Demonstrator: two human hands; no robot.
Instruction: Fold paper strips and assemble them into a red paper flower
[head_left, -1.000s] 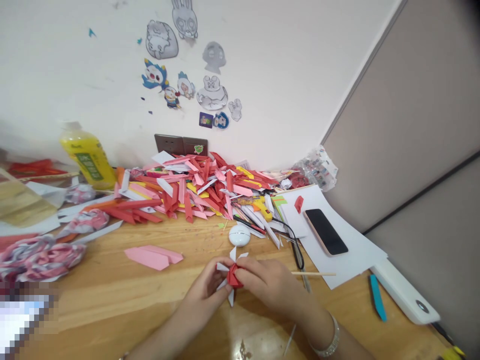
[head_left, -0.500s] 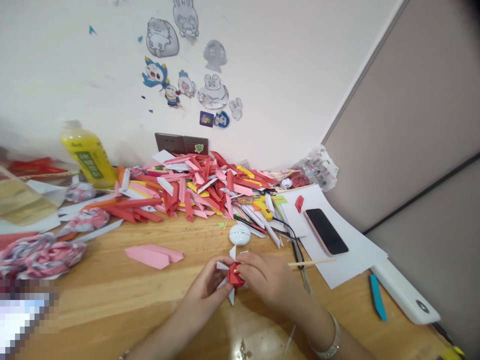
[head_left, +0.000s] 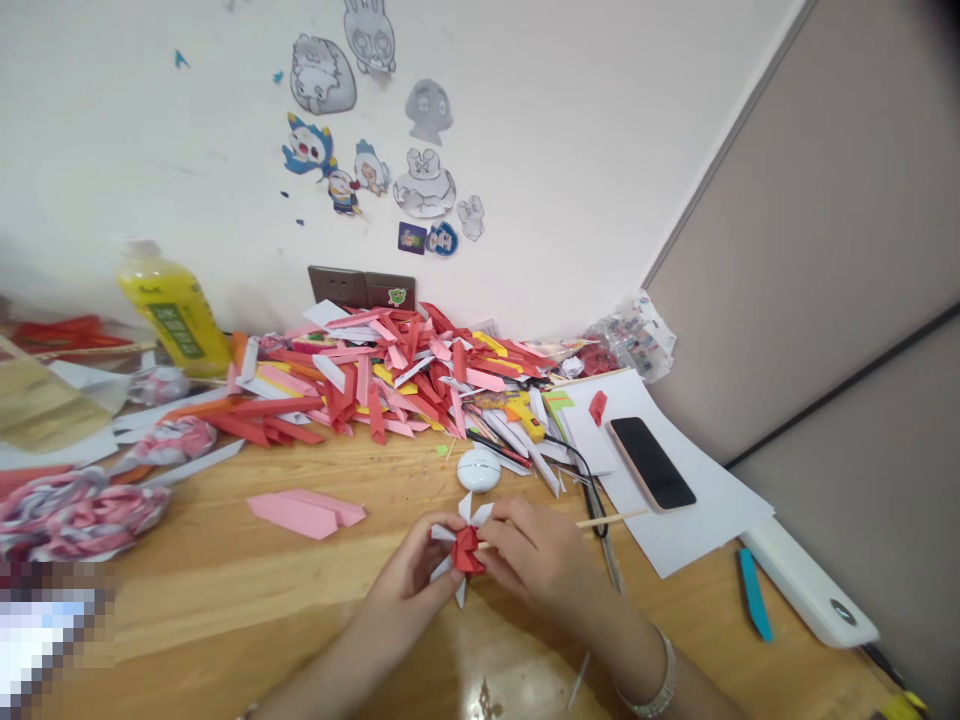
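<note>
A folded paper piece with a red centre [head_left: 468,552] and white points around it is pinched between the thumb and fingers of my left hand [head_left: 414,575]. My right hand [head_left: 541,560] is closed on a thin wooden stick [head_left: 611,519], whose tip touches the right side of the red centre. The stick's other end sticks out to the right past my knuckles. Just above the folded piece lies a white rounded case [head_left: 478,470]. Two pink folded strips [head_left: 304,512] rest on the wooden table to the left.
Red, pink, white and yellow folded strips [head_left: 405,370] form a heap by the wall. Around it are a yellow bottle [head_left: 180,315], a yellow glue gun [head_left: 527,415], a phone [head_left: 652,463] on white paper, a teal piece [head_left: 754,594] and a white bar [head_left: 806,585].
My right fingers have shifted slightly and the stick has moved left, its tip now showing at the red centre. More of the white points shows at the top right.
</note>
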